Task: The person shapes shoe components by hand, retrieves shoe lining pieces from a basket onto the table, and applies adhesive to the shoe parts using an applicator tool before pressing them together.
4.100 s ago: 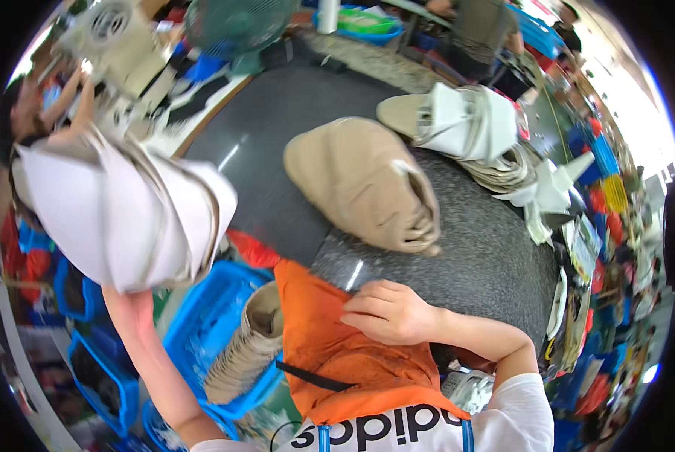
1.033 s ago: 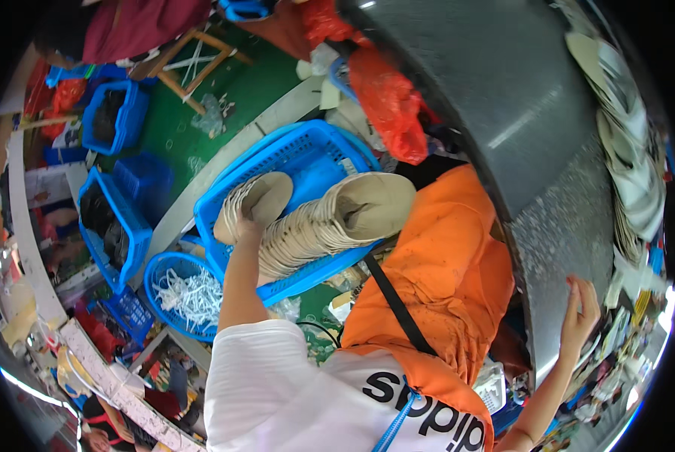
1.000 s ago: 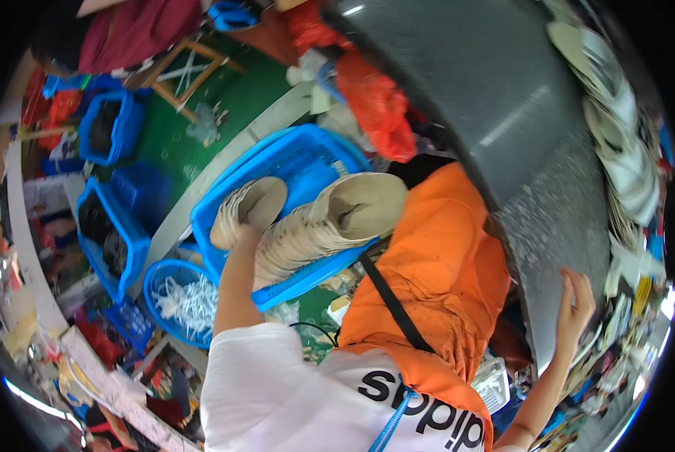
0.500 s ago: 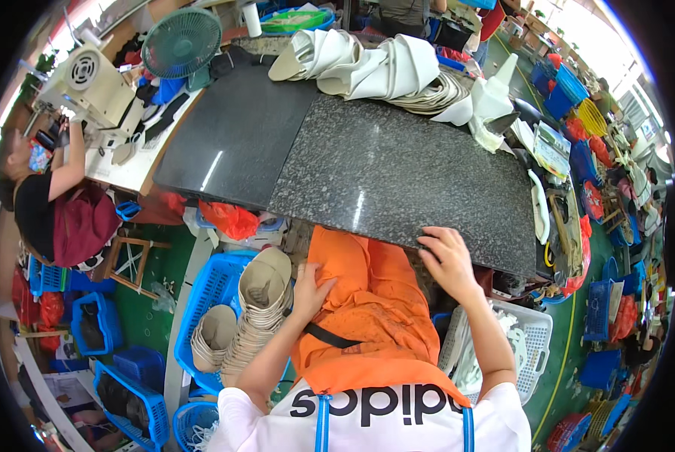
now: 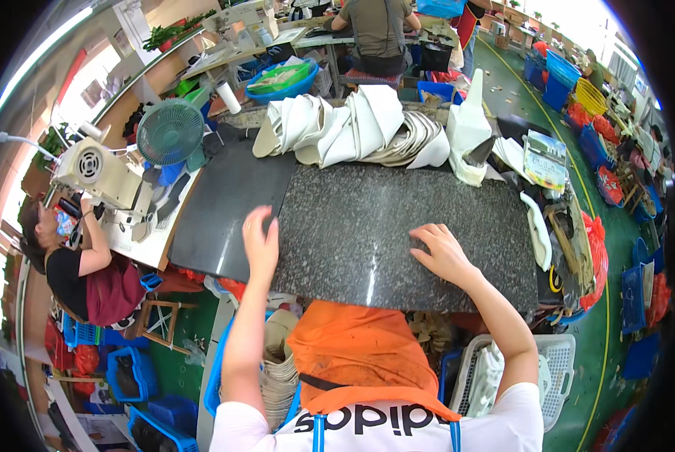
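Note:
My left hand (image 5: 261, 245) is open, fingers up, over the seam between the plain dark slab (image 5: 228, 200) and the speckled grey slab (image 5: 352, 218). Nothing is in it. Over the right part of the speckled slab is my right hand (image 5: 443, 255), fingers apart and empty; whether it touches the stone I cannot tell. Along the far edge lies a row of stacked white and beige curved pieces (image 5: 360, 128), like shoe parts. To their right stands a white bottle with a long pointed nozzle (image 5: 465, 139), a dark pointed piece (image 5: 479, 153) against it.
Below the bench, at left, are stacked beige pieces (image 5: 278, 377); at right is a white basket (image 5: 556, 377) holding white pieces. A green fan (image 5: 169, 132) and a sewing machine (image 5: 100, 177) stand left, where a co-worker (image 5: 81, 264) sits. Another person (image 5: 375, 34) sits beyond the bench.
My left hand has risen from the orange apron on my lap to above the bench. My right hand has moved from the bench's near edge farther over the slab. The view has tilted up.

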Motion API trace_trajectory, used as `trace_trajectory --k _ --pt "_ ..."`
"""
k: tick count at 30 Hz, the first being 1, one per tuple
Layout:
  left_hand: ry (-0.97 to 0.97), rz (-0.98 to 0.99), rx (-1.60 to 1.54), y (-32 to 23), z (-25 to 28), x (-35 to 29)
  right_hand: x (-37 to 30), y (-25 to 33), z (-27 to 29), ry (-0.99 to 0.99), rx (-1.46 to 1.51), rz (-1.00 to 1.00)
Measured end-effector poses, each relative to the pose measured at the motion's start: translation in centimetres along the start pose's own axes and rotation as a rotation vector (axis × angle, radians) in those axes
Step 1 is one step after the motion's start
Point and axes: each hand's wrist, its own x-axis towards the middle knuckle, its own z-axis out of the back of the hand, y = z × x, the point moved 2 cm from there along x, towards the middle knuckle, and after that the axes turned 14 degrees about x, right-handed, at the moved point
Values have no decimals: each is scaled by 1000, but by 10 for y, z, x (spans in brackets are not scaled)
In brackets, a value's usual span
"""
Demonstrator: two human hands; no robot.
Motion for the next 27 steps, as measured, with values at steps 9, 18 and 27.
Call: trace_trajectory --k 9,18,27 --pt "469 415 -258 82 -177 205 132 -77 0 -140 274 -173" --pt "280 160 -84 15 -117 126 158 -78 1 -429 33 -60" --pt "463 -184 213 1 -90 72 243 60 -91 64 -17 461"
